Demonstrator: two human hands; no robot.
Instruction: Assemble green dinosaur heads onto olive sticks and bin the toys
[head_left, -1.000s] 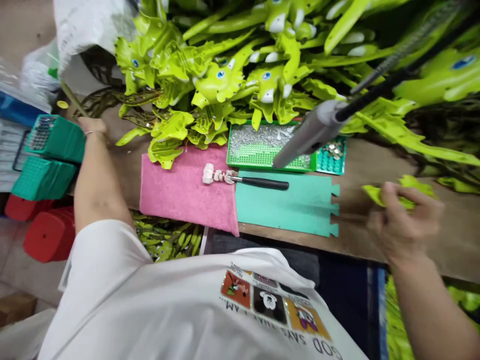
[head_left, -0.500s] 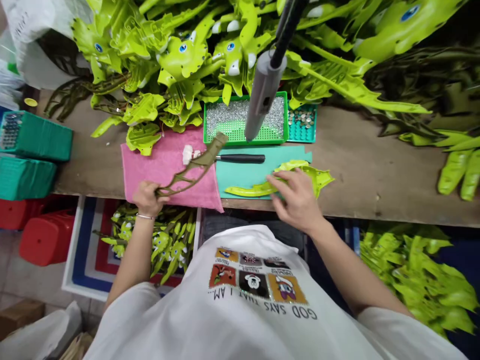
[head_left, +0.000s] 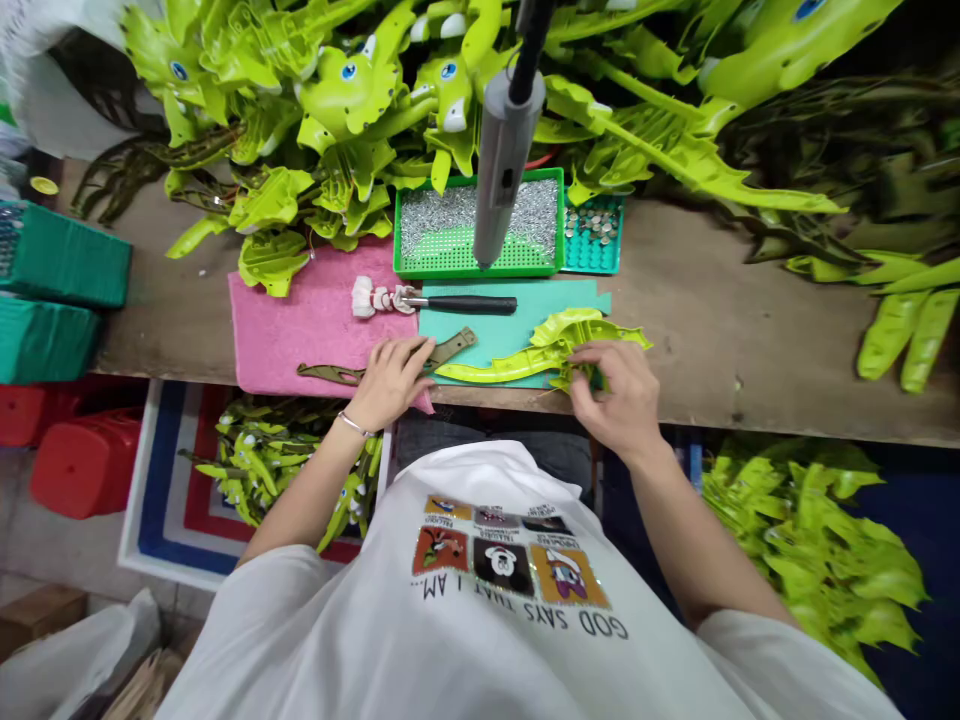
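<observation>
My left hand (head_left: 391,385) is closed over the middle of an olive-brown plastic strip (head_left: 456,345), covering part of it. The strip's cut-out left end rests over the pink cloth (head_left: 285,320), and its other end reaches over the teal mat (head_left: 480,335). At the mat's right side, my right hand (head_left: 616,395) pinches the lower edge of a lime-green plastic dinosaur shell (head_left: 566,340), its fingertips partly hidden. The shell's hollow side faces up, and its long tail points left towards the strip. Behind both hands lies a black-handled screwdriver-like tool (head_left: 472,304) with white wrapping on its left end.
A green basket of small screws (head_left: 480,265) stands behind the mat, beside a teal tray of round metal pieces (head_left: 616,235). A grey power screwdriver (head_left: 499,170) hangs above the basket. Lime-green dinosaur parts (head_left: 352,95) pile along the back. Teal boxes (head_left: 71,255) stand left.
My left hand has moved right and brought the olive strip down across the cloth and mat. My right hand has shifted to the shell's lower right edge, and the shell has turned slightly.
</observation>
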